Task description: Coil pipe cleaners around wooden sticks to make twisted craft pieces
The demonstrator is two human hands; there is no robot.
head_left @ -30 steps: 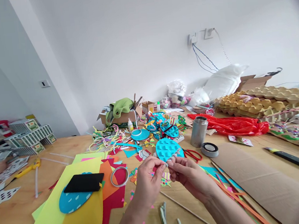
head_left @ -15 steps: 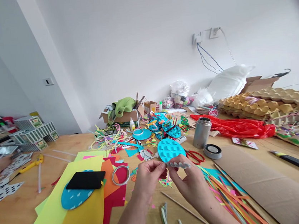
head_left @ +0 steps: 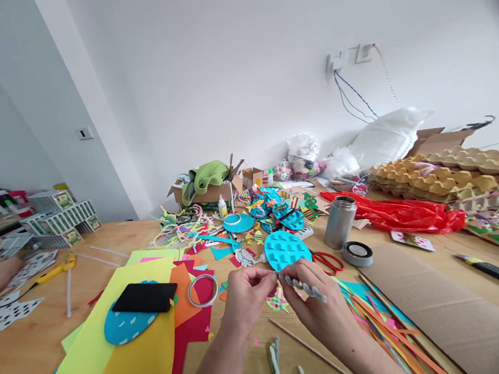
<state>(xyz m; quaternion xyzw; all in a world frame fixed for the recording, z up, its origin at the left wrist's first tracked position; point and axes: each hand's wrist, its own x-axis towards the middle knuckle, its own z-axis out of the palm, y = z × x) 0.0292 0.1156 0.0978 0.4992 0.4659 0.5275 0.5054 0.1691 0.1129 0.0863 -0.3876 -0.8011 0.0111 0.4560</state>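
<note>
Left hand (head_left: 246, 297): pinched on the grey cord (head_left: 309, 290)!
Right hand (head_left: 321, 311): clamped there too, close alongside!
Blue disc (head_left: 287, 249): just beyond both!

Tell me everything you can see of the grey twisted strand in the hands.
The twisted strand is short, pale grey and bumpy, its rounded lobes repeating like a coil. It looks soft and fuzzy, perhaps pipe cleaner or yarn; the picture is too coarse to say. It slants across the fingers of the right hand, its free end toward the right of the picture. The other end reaches where both hands meet, pinched by the right fingers and seemingly the left hand too; its tip is mostly hidden.
</note>
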